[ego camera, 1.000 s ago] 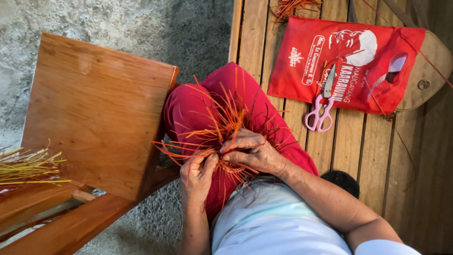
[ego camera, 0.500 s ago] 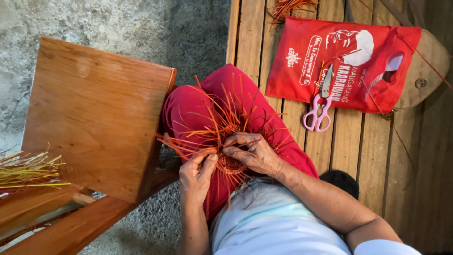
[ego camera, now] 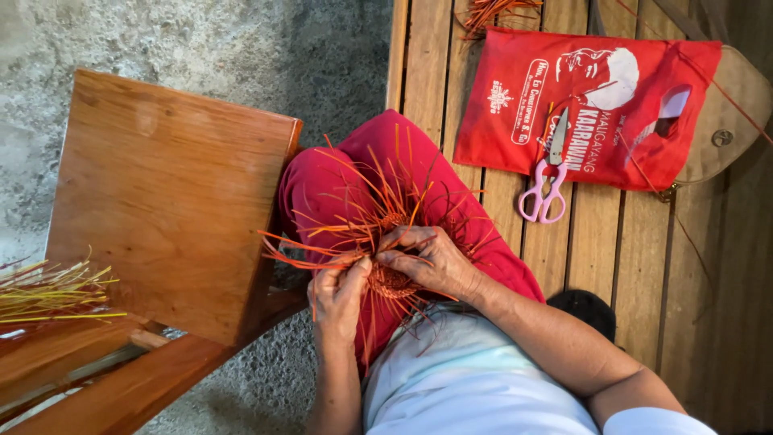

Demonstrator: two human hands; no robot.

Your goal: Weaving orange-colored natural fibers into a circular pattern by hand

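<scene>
Head view: looking down on my lap, hands together over a small weaving.
Far left: loose bundle of yellow-green straw strands (ego camera: 48,294) lying on a lower wooden piece, well apart from my hands.
Wooden board (ego camera: 169,201): brown, flat, tilted, just beside my raised knee in red trousers (ego camera: 354,181).
Left hand (ego camera: 338,294): closed in a pinch on the orange strands (ego camera: 314,242) at the left edge of the work; thumb and fingertips pressed together, gripping, not loose.
Woven disc (ego camera: 393,282): small round coiled start, orange-brown, resting on my thigh between both hands, partly hidden under my fingers.
Free strands: fan outward from the disc in all directions, mostly up and to the left.
Handling, my judgement: very light; each strand thin, springy, stiff enough to stand out on its own, likely to crease or split if bent sharply.
Where to hold, my judgement: close to the woven rim, not at the tips, so the weave does not loosen.
Right hand (ego camera: 431,262): curled over the disc's upper right, fingertips pinching strands against the rim.
Pink-handled scissors (ego camera: 546,181): lying on the slatted bench (ego camera: 419,72), blades resting on a red bag (ego camera: 596,105), untouched.
</scene>
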